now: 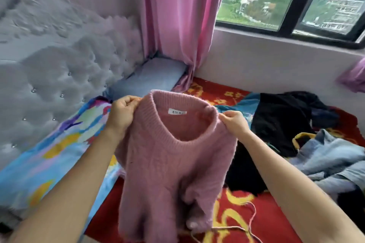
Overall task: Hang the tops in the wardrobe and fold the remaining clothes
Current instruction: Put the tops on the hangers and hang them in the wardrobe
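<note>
We hold up a fuzzy pink knit sweater (167, 163) over the bed, left hand (122, 112) and right hand (234, 122) each pinching a shoulder.

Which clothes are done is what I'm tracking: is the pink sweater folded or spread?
Spread, not folded: left hand and right hand hold the sweater up by its shoulders, body hanging loose.

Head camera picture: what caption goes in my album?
Left hand and right hand hold a pink sweater by its shoulders above the bed.
</note>
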Demonstrator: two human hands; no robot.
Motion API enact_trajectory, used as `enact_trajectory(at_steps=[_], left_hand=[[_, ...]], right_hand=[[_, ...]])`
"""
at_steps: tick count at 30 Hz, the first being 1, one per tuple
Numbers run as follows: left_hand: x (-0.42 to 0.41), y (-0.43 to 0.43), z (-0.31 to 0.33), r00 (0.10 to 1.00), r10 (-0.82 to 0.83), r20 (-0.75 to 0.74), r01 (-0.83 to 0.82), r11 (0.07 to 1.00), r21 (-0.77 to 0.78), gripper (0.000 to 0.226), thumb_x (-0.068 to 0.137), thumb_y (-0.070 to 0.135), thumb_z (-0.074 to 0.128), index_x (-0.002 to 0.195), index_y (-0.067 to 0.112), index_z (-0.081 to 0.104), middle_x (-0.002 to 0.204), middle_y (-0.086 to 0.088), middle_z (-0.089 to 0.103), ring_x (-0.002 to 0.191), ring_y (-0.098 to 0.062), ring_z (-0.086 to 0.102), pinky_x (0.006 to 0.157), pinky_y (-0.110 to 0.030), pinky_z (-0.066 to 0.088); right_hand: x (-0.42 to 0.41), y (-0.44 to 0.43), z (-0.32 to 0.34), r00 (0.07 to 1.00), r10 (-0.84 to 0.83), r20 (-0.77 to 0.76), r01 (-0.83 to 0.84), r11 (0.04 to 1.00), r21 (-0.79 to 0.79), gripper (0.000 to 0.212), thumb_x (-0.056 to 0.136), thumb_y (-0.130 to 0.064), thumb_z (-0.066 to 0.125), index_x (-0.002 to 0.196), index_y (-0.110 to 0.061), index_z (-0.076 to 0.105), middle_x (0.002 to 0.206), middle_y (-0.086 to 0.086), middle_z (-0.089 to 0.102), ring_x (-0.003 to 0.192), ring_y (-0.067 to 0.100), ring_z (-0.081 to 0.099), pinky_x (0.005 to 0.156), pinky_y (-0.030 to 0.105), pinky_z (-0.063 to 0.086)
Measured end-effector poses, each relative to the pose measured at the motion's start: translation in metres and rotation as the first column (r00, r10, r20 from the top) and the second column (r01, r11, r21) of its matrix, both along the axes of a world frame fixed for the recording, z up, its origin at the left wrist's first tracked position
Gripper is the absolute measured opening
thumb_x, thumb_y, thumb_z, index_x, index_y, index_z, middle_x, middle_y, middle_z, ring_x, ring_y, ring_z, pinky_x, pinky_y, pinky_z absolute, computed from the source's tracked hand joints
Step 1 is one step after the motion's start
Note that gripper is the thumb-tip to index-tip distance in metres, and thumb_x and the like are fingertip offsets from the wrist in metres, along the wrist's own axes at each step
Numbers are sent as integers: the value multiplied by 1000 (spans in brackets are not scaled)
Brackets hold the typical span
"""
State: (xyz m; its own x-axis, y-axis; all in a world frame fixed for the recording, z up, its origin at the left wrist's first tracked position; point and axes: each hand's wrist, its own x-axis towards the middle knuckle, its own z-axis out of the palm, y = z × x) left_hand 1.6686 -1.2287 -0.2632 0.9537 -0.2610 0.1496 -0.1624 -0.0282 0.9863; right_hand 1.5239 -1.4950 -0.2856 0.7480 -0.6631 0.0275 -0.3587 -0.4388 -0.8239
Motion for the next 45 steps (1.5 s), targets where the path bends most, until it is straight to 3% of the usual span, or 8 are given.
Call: enact_trajectory(at_steps=[8,12,16,20,31,35,40,45], left_hand=[[32,39,-115,946,-66,-318,101,990,96,18,93,-1,48,86,-1,65,63,8,66,61,0,58,66,-12,46],[32,40,-104,914,-183,-361,212,976,41,27,94,0,46,76,9,63,58,10,67,59,-3,61,65,-16,49],[25,47,-93,939,-154,-309,185,980,73,24,95,6,48,77,13,63,61,11,67,63,2,61,66,-16,47],[12,54,-118,999,-42,20,9,595,803,73,73,74,46,116,16,59,118,-10,54,117,-28,44,94,-39,38],[-55,22,-163,984,-145,-107,170,546,821,21,86,8,55,100,16,69,96,-11,69,96,-31,60,76,-36,45],[-87,-6,-185,905,-293,-307,398,334,854,13,88,19,57,81,11,64,80,-9,64,87,-30,60,71,-37,43],[-116,-36,-207,943,-153,-296,333,442,833,16,89,23,61,101,19,71,94,-8,71,94,-27,62,76,-35,45],[-128,-44,-219,959,-51,-280,269,488,831,17,88,19,63,102,14,72,98,-10,71,97,-30,62,81,-37,45]], right_hand=[[36,138,-153,860,385,-334,-239,883,403,50,88,-10,60,134,-11,42,87,6,56,73,14,51,64,20,41],[30,151,-191,817,262,-513,-181,962,203,36,81,-14,61,116,-10,57,105,9,63,97,24,59,75,29,42],[31,137,-174,935,-20,-353,127,950,284,28,82,0,47,60,-14,56,51,1,54,56,22,56,60,40,49],[27,116,-137,977,-104,-185,159,936,315,32,80,0,49,51,-12,45,48,5,48,50,24,52,47,25,40],[-33,55,-177,949,24,-313,143,854,500,21,84,-5,50,101,-11,59,81,8,62,56,11,57,45,19,41],[-106,6,-248,833,30,-553,254,867,429,42,86,-8,53,128,-10,50,92,6,58,69,14,54,56,22,44],[-200,-57,-326,576,8,-818,331,912,242,23,89,-30,48,72,-15,52,90,12,57,87,28,57,77,35,46],[-223,-79,-365,459,118,-881,245,936,253,38,94,-38,44,111,-7,58,120,14,60,114,32,55,85,32,43]])
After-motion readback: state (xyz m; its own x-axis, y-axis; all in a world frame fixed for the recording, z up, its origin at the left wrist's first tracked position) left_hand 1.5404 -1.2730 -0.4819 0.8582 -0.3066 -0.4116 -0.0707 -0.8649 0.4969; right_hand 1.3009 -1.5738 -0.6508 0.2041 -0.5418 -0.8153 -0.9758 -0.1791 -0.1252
